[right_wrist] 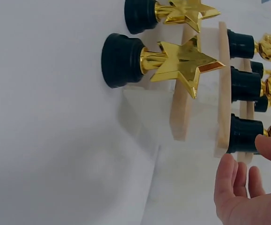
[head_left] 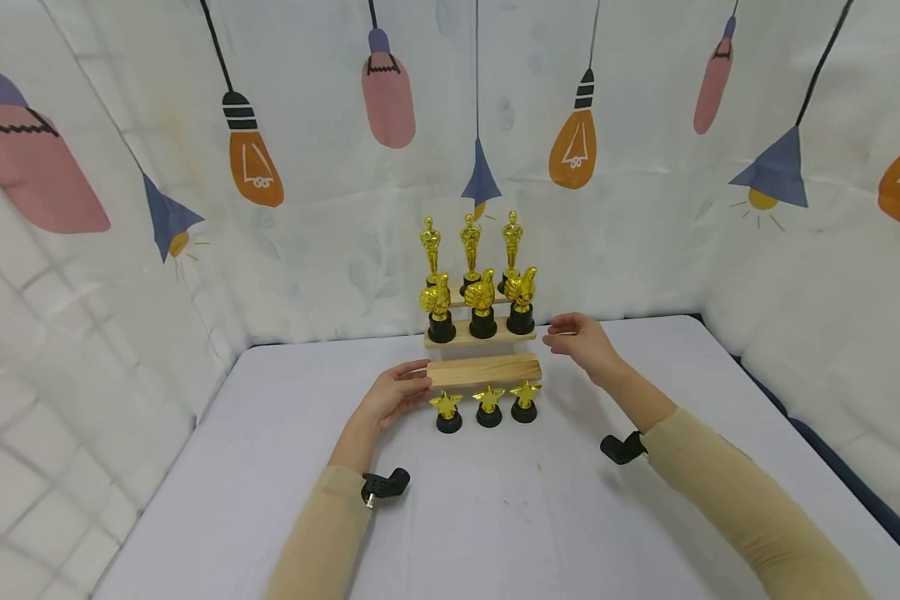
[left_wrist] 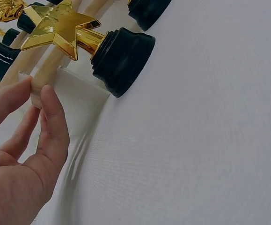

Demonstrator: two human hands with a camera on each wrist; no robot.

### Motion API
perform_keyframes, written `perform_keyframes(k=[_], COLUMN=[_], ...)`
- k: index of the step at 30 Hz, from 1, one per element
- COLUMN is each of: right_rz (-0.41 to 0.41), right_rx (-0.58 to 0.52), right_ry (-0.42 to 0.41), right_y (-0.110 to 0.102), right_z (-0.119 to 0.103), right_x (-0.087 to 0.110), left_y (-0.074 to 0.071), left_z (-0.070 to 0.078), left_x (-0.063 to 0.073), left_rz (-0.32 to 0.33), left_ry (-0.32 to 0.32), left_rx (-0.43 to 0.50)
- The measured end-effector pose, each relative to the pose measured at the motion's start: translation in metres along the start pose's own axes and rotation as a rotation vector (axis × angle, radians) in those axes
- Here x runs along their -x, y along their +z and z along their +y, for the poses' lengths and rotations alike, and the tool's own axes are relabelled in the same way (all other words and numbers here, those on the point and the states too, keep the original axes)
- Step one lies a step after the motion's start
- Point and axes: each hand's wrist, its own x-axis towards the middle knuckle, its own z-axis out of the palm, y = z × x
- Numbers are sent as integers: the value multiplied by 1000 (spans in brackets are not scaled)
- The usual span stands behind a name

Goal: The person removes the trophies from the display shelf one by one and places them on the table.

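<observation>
A tiered rack with wooden boards stands at the back of the table. My left hand pinches the left end of its lowest, bare board between thumb and fingertips, as the left wrist view shows. Beside the right end of the middle board, my right hand hovers with loosely bent fingers and nothing in them. Three gold thumbs-up trophies on black bases occupy that middle board. Three gold figure statuettes stand on the top board, their bases partly hidden. On the table before the rack are three gold star trophies.
A white cloth covers the table. Behind it hangs a pale curtain printed with lamps and bulbs, close to the rack. More pale fabric closes in the left and right sides. Each wrist wears a small black camera.
</observation>
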Motion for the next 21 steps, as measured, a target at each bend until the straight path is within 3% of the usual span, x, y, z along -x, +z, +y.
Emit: perform_keyframes(k=[13, 21], right_rz=[4, 36], right_rx=[-10, -25], right_ry=[10, 44], right_y=[9, 19], right_z=[-21, -18], right_x=[-24, -31], left_y=[-1, 0], left_z=[9, 2], left_x=[-3, -3], left_rz=[11, 15], left_ry=[-7, -20], left_rx=[-18, 4])
